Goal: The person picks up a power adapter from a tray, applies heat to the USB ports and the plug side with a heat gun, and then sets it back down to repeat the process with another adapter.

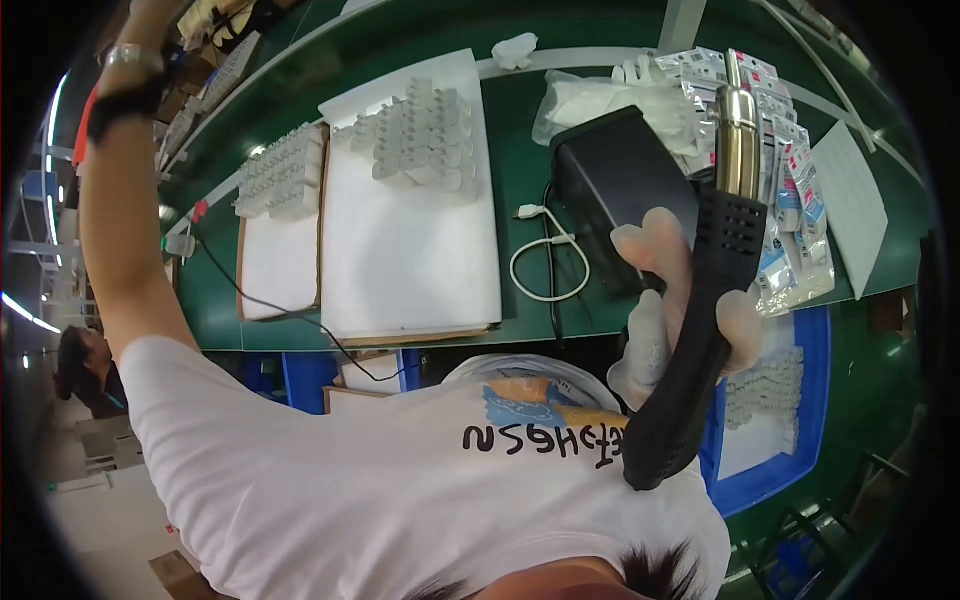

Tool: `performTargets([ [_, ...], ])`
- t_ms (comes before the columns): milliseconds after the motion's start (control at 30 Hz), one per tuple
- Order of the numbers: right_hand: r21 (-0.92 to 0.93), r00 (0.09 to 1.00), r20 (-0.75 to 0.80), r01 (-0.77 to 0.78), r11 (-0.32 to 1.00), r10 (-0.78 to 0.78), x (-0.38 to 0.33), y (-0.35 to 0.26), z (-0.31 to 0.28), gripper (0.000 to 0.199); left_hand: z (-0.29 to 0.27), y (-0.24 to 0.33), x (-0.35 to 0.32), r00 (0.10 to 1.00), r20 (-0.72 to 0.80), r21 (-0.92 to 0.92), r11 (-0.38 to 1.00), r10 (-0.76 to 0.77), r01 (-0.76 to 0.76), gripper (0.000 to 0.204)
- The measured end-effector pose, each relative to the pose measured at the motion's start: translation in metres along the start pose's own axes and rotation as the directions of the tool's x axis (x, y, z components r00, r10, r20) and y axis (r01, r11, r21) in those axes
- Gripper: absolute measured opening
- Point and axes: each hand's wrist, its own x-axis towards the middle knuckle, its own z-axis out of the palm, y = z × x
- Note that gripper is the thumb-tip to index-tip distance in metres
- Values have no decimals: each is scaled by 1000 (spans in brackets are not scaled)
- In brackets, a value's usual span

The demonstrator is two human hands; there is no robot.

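My right hand point(675, 268) is closed round the black handle of a hot-air gun point(690, 350). Its metal nozzle points up, away from my body, and pale covers sit on my fingertips. Just left of the gun stands a black box point(615, 165). My left arm stretches to the far upper left, with a clear bracelet and a dark band at the wrist. Only part of my left hand point(155, 12) shows at the picture's rim; its fingers are cut off. Groups of small whitish plastic parts point(425, 140) stand on a white board point(410, 260).
More whitish parts point(285, 170) stand on a smaller board at left. A white cable point(550, 270) lies coiled beside the box. Printed plastic packets point(800, 190) and a clear bag point(590, 105) lie at the back right. Below is a blue tray point(815, 400). A person point(85, 370) is at far left.
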Motion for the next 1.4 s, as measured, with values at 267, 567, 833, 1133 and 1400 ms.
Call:
performTargets([
  [267,30,966,183,-194,981,185,12,-7,21,62,81,125,-161,775,609,-263,965,169,-3,21],
  [567,291,1000,-11,-20,957,24,4,17,50,58,87,155,-229,833,552,-443,833,-37,331,22],
  [833,-176,937,-167,278,944,-307,-5,17,30,53,81,174,-254,740,598,-294,774,-308,560,37],
  [1133,-708,591,258,654,267,-765,15,35,3,48,71,165,-255,667,664,-395,599,-338,697,49],
  [1400,-657,313,4,717,233,-950,40,48,-8,55,28,197,-277,572,706,-643,-39,-417,765,59],
])
